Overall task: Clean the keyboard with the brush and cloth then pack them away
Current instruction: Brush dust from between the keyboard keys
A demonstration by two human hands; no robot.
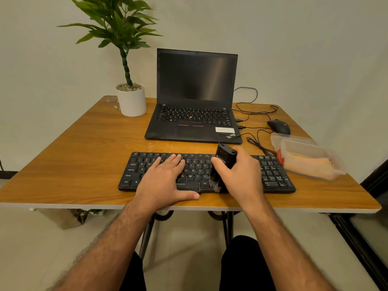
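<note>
A black keyboard lies along the front of the wooden table. My left hand rests flat on its left-middle keys, fingers spread, thumb at the front edge. My right hand grips a black brush upright, its bristles down on the keys near the Alt key. An orange cloth lies inside a clear plastic container at the right edge of the table.
An open black laptop stands behind the keyboard. A black mouse and tangled cables lie to its right. A potted plant stands at the back left. My knees are under the table.
</note>
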